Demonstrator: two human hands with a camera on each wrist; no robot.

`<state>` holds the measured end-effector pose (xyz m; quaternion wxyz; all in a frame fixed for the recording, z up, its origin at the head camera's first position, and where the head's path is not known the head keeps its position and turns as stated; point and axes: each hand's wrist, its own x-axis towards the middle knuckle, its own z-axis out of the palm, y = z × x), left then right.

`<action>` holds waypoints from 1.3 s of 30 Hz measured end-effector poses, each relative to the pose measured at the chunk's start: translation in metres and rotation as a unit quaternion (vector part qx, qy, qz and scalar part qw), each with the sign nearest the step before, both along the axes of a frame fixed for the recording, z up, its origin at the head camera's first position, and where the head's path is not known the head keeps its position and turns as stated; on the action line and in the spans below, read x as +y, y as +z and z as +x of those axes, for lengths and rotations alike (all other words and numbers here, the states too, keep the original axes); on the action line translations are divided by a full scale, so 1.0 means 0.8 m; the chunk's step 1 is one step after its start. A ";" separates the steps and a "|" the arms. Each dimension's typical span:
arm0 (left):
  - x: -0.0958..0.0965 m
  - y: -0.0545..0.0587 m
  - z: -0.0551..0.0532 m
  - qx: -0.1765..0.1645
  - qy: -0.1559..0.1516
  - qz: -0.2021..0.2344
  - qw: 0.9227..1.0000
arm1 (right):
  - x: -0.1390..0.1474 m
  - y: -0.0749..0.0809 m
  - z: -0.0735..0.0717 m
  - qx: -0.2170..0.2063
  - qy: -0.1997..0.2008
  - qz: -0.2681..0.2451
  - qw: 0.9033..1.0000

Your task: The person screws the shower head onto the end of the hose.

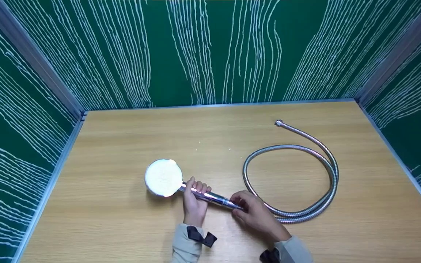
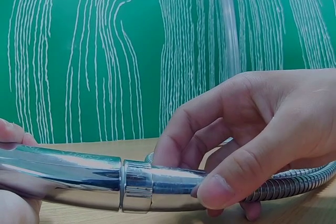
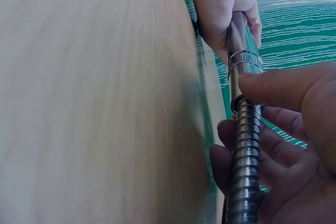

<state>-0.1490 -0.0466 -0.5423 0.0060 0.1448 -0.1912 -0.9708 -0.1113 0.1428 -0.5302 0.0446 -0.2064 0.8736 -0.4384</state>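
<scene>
A chrome shower head (image 1: 163, 178) with a bright round face is held above the table by my left hand (image 1: 195, 204), whose fingers wrap its handle (image 2: 63, 174). At the handle's lower end sits a ribbed ring and a smooth conical hose nut (image 2: 176, 184). My right hand (image 1: 256, 212) pinches this nut between thumb and fingers. From the nut the ribbed metal shower hose (image 3: 245, 166) runs back past my right fingers. In the head view the hose (image 1: 287, 147) lies in a loop on the right, its free end fitting (image 1: 279, 123) toward the back.
The wooden table (image 1: 122, 138) has a few tiny white specks (image 1: 229, 149) near its middle. Green panels (image 1: 221, 54) with white wavy lines wall it at the back and both sides, framed by grey metal posts (image 1: 397, 51).
</scene>
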 end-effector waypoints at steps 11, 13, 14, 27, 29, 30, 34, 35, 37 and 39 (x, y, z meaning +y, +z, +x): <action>0.000 0.001 0.000 -0.003 0.000 0.000 1.000 | 0.000 0.001 0.000 0.001 0.002 -0.005 1.000; 0.000 0.001 0.000 -0.002 -0.001 0.000 1.000 | 0.000 0.001 0.000 0.002 0.003 -0.005 1.000; 0.000 0.000 0.000 0.001 -0.002 -0.002 1.000 | 0.000 0.001 0.000 0.001 0.004 -0.006 1.000; 0.000 -0.003 0.000 0.007 0.001 -0.004 1.000 | 0.000 0.001 0.001 0.008 0.007 -0.004 1.000; 0.000 -0.003 0.000 0.007 0.002 -0.005 1.000 | 0.000 0.001 0.001 0.009 0.007 -0.003 1.000; 0.000 -0.003 0.000 0.008 0.002 -0.006 1.000 | 0.000 0.001 0.001 0.008 0.007 -0.003 1.000; 0.000 -0.003 0.000 0.010 0.001 -0.007 1.000 | 0.000 0.002 0.001 0.003 0.005 -0.003 1.000; 0.000 -0.003 0.000 0.010 0.000 -0.007 1.000 | 0.000 0.001 0.001 0.003 0.005 -0.003 1.000; -0.001 -0.004 0.000 0.010 -0.001 -0.006 1.000 | 0.001 0.001 0.000 0.001 0.004 -0.003 1.000; -0.001 -0.003 -0.001 0.008 -0.002 -0.004 1.000 | 0.001 0.001 0.000 -0.001 0.004 -0.004 1.000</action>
